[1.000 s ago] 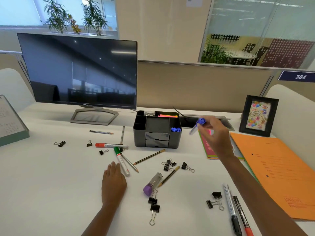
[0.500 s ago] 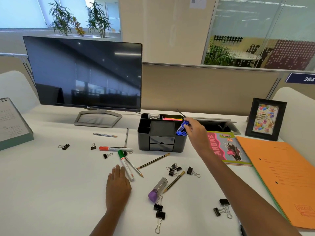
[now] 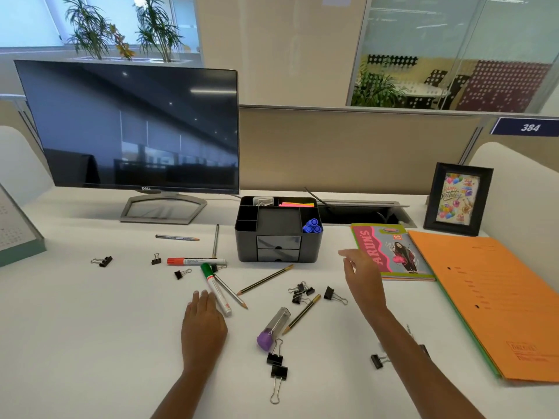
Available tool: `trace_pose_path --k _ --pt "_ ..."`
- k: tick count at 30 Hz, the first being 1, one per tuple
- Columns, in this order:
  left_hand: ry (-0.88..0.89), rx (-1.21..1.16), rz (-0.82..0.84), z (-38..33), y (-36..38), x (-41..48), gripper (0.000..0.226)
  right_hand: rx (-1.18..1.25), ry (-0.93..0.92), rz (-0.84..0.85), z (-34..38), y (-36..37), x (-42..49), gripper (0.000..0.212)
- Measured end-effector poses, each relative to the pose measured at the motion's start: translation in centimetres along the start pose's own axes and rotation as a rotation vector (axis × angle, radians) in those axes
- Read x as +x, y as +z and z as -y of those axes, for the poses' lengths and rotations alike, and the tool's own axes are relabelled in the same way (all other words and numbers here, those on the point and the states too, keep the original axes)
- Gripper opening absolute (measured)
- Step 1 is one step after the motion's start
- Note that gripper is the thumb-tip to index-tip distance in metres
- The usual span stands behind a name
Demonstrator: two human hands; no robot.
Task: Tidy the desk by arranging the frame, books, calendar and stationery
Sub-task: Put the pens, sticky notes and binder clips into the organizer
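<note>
t=now | blue marker (image 3: pixel 313 222) now in organizer (image 3: pixel 278 234) right slot, released by right hand (image 3: pixel 361 276) | it has pulled back right of organizer, fingers loosely spread, empty | left hand (image 3: pixel 203 322) flat before organizer, fingers together (green marker (image 3: pixel 215 287) alongside) | pencils (image 3: pixel 264 279) still loose

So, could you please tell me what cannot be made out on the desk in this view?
Calendar: head view, cut off by the left edge; dates too small.
Binder clip by the right arm: head view, partly hidden by the arm, blurred.
Organiser drawers: head view, shut fronts hide the contents.
Orange folder: head view, print too small to read; cut off by the right edge.
</note>
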State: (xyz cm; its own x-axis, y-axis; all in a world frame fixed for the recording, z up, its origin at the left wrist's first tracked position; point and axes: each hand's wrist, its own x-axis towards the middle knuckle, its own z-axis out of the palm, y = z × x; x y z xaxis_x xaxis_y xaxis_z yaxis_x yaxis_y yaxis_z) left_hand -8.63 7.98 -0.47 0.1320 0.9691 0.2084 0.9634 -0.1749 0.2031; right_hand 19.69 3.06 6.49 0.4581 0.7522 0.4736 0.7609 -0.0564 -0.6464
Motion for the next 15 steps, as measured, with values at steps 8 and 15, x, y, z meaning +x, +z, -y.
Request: trace_pose_path --k 8,15 --pt "0.042 -0.072 -0.043 -0.7 -0.8 -1.0 0.046 -0.098 0.057 0.008 -3.3 -2.4 -5.0 0.023" --pt "0.019 -0.077 -0.013 -1.0 -1.2 -2.6 0.035 -0.237 0.028 -0.136 -3.8 -4.4 -9.4 0.025"
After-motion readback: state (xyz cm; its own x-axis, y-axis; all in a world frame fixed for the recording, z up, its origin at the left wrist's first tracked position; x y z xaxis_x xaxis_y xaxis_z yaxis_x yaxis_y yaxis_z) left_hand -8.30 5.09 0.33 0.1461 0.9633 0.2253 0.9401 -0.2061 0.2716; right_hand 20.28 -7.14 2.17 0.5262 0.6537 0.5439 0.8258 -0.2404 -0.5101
